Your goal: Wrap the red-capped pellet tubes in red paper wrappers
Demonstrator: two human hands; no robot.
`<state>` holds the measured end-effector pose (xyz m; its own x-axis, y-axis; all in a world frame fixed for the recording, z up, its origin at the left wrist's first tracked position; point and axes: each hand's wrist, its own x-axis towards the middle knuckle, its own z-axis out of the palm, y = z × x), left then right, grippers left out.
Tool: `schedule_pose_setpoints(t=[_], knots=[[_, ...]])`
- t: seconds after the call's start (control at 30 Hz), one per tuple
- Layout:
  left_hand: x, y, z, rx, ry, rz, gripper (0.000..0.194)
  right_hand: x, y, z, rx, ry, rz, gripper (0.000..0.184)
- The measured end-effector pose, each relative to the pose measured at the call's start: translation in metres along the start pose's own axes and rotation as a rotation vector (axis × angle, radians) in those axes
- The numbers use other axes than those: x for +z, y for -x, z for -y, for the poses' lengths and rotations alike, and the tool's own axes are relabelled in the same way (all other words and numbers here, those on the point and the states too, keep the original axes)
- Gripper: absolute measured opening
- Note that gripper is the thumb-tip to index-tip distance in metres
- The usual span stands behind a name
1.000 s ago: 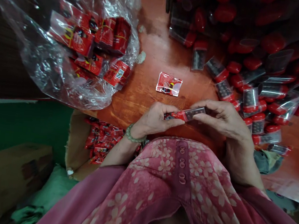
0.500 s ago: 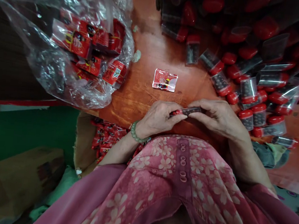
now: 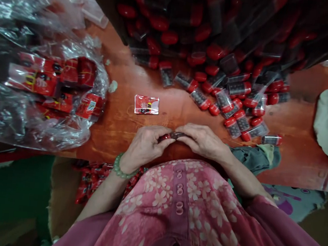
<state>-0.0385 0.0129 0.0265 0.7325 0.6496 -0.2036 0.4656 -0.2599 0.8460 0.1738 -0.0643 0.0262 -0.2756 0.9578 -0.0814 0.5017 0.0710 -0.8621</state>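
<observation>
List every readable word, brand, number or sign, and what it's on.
None legible.
Loose red packet on the table: white marks, too blurred.
Bagged red packets in the clear bag: printed, too blurred.
Lower red packets: too small.
Held item: mostly covered, unreadable.

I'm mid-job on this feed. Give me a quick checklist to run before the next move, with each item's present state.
1. Left hand has a grip on the small tube: ok, its fingers are on the red end.
2. Right hand has a grip too: ok, its fingers are on the dark end.
3. Red end fully seated: cannot tell, fingers cover much of it.
4. Red packet apart from both hands: ok, it lies flat on the table.
5. Loose red-capped tubes lined up: not ok, they lie jumbled at various angles.
6. Plastic bag away from the left hand: ok, there is a gap.
</observation>
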Motion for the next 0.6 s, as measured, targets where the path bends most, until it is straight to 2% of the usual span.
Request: schedule_pose_setpoints(t=[0.07,0.2,0.33,0.47,0.6], knots=[[-0.001,0.002,0.001,-0.005,0.013,0.001,0.030,0.000,0.003,0.001,-0.016,-0.017,-0.021,0.021],[-0.005,0.006,0.006,-0.099,0.046,-0.021,0.041,0.003,0.006,-0.002,0.041,-0.148,-0.103,0.018],[-0.002,0.006,0.006,-0.102,0.048,-0.018,0.037,0.006,0.011,-0.005,-0.044,-0.056,-0.143,0.020],[0.002,0.002,0.010,-0.122,0.177,0.116,0.040,0.006,0.013,-0.008,-0.085,-0.040,-0.120,0.022],[-0.002,0.001,0.010,-0.151,0.280,0.220,0.044,0.008,0.012,-0.009,0.051,-0.199,-0.102,0.021]])
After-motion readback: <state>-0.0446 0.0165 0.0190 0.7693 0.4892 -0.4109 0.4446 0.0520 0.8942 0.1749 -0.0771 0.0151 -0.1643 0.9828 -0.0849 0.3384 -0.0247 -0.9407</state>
